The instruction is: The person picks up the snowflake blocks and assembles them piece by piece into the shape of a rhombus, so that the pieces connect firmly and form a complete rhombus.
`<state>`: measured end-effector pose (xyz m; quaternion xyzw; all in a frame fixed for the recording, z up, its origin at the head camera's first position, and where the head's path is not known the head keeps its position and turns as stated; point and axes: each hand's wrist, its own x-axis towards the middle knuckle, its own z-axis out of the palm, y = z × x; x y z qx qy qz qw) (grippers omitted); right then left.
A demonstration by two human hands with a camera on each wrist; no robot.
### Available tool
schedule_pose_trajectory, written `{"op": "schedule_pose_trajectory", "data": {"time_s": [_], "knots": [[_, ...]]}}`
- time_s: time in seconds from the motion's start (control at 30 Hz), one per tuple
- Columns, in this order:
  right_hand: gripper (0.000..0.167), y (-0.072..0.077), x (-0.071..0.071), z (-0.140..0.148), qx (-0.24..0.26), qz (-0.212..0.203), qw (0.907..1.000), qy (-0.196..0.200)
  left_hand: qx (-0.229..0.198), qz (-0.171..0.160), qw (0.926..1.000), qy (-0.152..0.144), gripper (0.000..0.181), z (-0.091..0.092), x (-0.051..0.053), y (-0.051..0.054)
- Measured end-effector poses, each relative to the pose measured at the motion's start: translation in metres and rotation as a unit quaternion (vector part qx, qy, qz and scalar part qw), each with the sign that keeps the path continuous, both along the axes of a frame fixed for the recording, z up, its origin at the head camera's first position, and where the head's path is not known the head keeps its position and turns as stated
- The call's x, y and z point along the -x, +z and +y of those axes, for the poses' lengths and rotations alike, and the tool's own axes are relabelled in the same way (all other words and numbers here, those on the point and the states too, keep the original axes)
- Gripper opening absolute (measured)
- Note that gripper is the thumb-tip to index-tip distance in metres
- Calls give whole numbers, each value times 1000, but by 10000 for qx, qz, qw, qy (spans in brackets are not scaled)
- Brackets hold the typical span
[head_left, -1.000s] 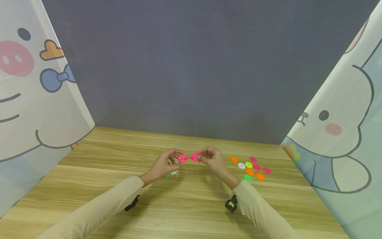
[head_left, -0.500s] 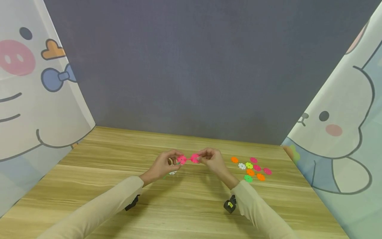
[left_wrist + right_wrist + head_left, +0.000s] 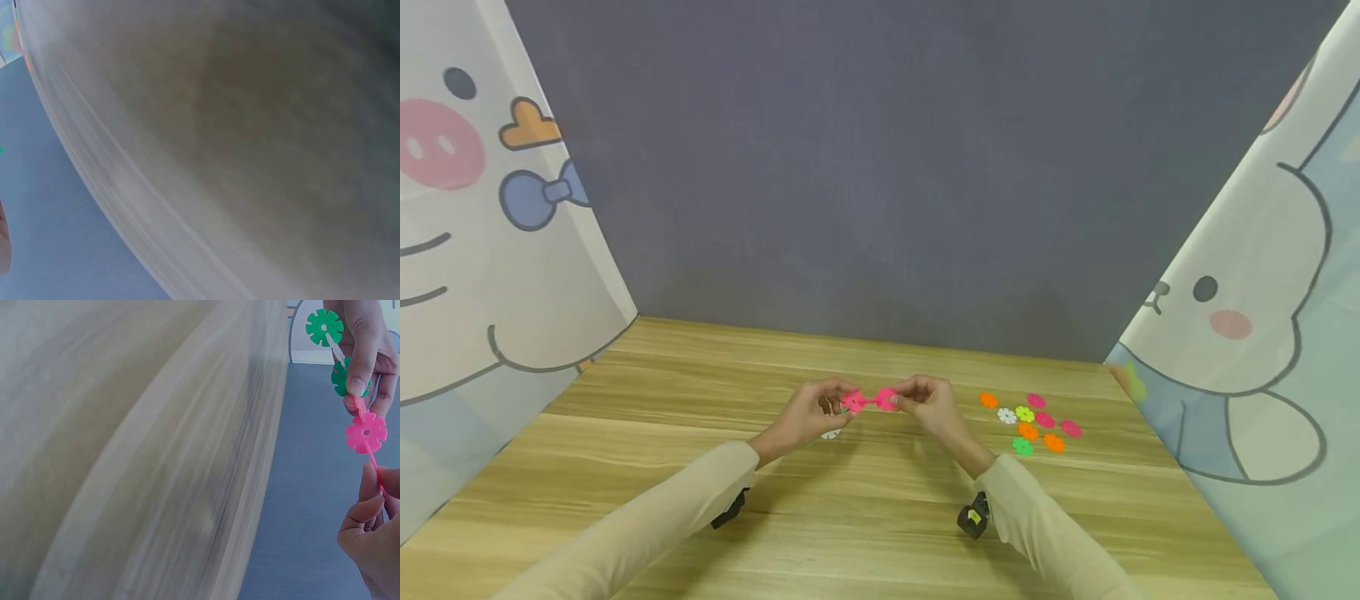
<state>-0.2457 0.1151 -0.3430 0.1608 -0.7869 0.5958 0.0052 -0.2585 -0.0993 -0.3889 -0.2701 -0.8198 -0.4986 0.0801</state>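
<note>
A chain of interlocking snowflake discs is held between both hands above the table. My left hand (image 3: pixel 808 417) pinches it near a green disc (image 3: pixel 339 376), partly covered by the thumb. My right hand (image 3: pixel 927 406) pinches the pink disc (image 3: pixel 887 400) at the other end. Between the hands run more pink discs, a middle one (image 3: pixel 366 432) facing the right wrist camera. Past the left fingers a white disc (image 3: pixel 831 433) and another green disc (image 3: pixel 324 327) hang on. The left wrist view shows mostly table, with a bit of hand at its left edge.
To the right on the wooden table (image 3: pixel 880 517) lie several loose discs, among them an orange one (image 3: pixel 988 400), a white one (image 3: pixel 1007 416), a yellow one (image 3: pixel 1025 414) and a green one (image 3: pixel 1022 447). A dark panel (image 3: pixel 865 167) stands behind, with cartoon-printed panels at both sides.
Both hands have shifted slightly left and toward me with the chain. The white disc below the left hand has swung a little left. The loose discs stay put.
</note>
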Motion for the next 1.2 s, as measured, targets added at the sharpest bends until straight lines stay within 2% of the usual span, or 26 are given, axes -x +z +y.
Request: {"op": "schedule_pose_trajectory", "data": {"time_s": [0.07,0.27,0.37,0.5,0.7,0.73,0.93,1.2], "knots": [[16,-1,0,-1,24,-4,10000,-11,35,-53,10000,37,32,1,-3,4],[16,-4,2,-2,138,18,9999,-96,69,-38,10000,51,31,4,-21,29],[16,-3,2,-2,208,-20,9997,-104,50,-54,10000,53,31,5,-24,34],[16,-6,5,-2,275,-71,9996,-89,-14,-62,10000,37,31,4,-23,31],[15,-30,24,3,360,-90,9993,-88,-71,-80,9999,20,34,1,-2,2],[16,-31,24,4,369,-103,9992,-75,-101,-59,9999,-1,34,0,1,-3],[18,-32,23,4,303,-237,9992,-83,-185,164,9996,-118,34,-2,2,-6],[17,-35,24,2,473,-498,9974,-203,-164,-26,9998,-88,34,-1,1,-2]]}}
